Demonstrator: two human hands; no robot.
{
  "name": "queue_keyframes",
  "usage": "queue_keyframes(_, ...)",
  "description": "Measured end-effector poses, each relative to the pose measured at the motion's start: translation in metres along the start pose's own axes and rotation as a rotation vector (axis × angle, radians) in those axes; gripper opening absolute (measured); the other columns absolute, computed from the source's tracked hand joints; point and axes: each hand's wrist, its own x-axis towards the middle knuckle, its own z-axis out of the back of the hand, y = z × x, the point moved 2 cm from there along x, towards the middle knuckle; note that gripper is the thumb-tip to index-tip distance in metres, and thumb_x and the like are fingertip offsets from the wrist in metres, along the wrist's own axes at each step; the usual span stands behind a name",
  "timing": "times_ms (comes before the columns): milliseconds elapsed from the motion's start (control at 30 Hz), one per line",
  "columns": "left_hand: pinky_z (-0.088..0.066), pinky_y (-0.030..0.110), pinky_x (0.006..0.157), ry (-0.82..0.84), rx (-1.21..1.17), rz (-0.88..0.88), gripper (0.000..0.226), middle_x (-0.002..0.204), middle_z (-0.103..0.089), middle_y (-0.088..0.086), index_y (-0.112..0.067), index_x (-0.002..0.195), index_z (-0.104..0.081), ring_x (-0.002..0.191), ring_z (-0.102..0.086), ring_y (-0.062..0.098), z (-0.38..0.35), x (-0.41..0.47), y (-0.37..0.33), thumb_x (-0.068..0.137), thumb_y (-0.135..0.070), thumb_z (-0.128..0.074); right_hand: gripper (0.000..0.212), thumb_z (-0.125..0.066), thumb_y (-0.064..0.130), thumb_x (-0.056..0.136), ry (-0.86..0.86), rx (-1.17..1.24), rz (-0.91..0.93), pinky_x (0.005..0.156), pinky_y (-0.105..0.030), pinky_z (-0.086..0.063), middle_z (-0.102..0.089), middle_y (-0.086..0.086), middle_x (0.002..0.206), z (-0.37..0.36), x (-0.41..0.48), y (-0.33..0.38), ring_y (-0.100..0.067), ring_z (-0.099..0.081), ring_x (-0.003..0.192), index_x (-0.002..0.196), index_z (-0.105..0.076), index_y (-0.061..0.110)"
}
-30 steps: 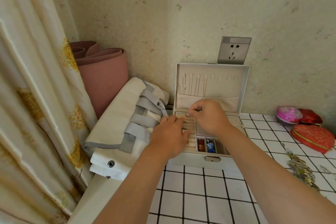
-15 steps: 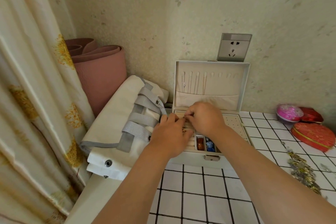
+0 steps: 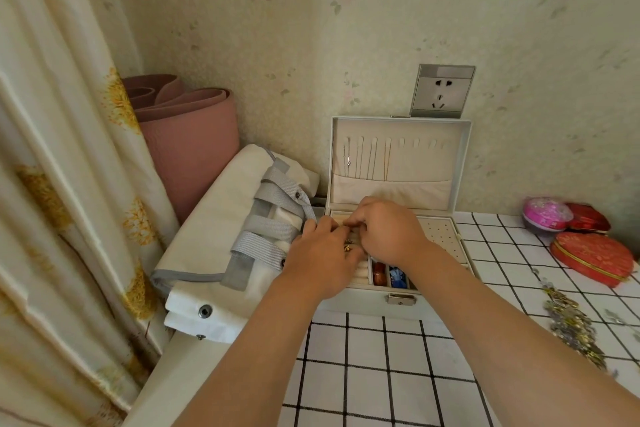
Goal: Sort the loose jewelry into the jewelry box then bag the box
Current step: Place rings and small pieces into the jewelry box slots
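Observation:
A white jewelry box (image 3: 367, 302) stands open against the wall, its lid (image 3: 398, 163) upright with thin chains hanging inside. Both hands are over the ring rolls at the tray's left. My right hand (image 3: 389, 230) has its fingers curled down onto the ring rolls, pinching a small ring I can barely see. My left hand (image 3: 320, 258) lies beside it with curled fingers, and small gold pieces (image 3: 347, 246) show at its fingertips. An orange stone (image 3: 379, 272) and a blue piece (image 3: 396, 277) lie in front compartments. A folded white bag (image 3: 221, 239) with grey straps lies left of the box.
A pile of loose jewelry (image 3: 568, 319) lies on the checked tabletop (image 3: 381, 367) at the right. Red heart-shaped boxes (image 3: 594, 256) and a pink round box (image 3: 545, 215) stand at the far right. A rolled pink mat (image 3: 187, 135) and a curtain (image 3: 52, 184) are on the left.
My right hand has lowered from in front of the lid pocket down onto the ring rolls, closing in on my left hand. The left hand has hardly moved.

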Motion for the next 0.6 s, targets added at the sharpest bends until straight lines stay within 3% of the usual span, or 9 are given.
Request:
queue_keyframes(167,-0.039,0.039,0.099,0.012,0.035,0.028,0.050,0.132,-0.047,0.000,-0.024,0.136,-0.050,0.122,-0.037,0.021,0.006,-0.002,-0.004,0.098,-0.054,-0.038,0.037,-0.056,0.008,0.092,-0.072,0.055,-0.002,0.082,-0.034,-0.052,-0.064,0.006,0.113,0.006,-0.006,-0.008,-0.016,-0.061,0.101,0.119,-0.071,0.030)
queue_keyframes(333,-0.042,0.038,0.096,-0.077,0.057,0.026,0.045,0.132,-0.051,0.000,-0.024,0.135,-0.053,0.125,-0.039,0.021,0.021,-0.004,-0.017,0.098,-0.046,-0.043,0.032,-0.061,0.011,0.093,-0.144,0.190,-0.015,0.089,-0.033,-0.052,-0.066,0.010,0.105,0.030,-0.024,-0.021,-0.011,-0.061,0.098,0.117,-0.071,0.030)
queue_keyframes(600,-0.046,0.035,0.093,-0.134,-0.200,-0.210,0.032,0.112,-0.060,-0.008,-0.025,0.126,-0.059,0.113,-0.048,0.013,0.022,-0.015,-0.089,0.097,-0.036,-0.052,0.027,-0.061,0.019,0.093,-0.099,0.245,-0.162,0.092,-0.028,-0.050,-0.066,0.018,0.104,0.070,-0.105,-0.066,-0.005,-0.063,0.100,0.108,-0.072,0.038)
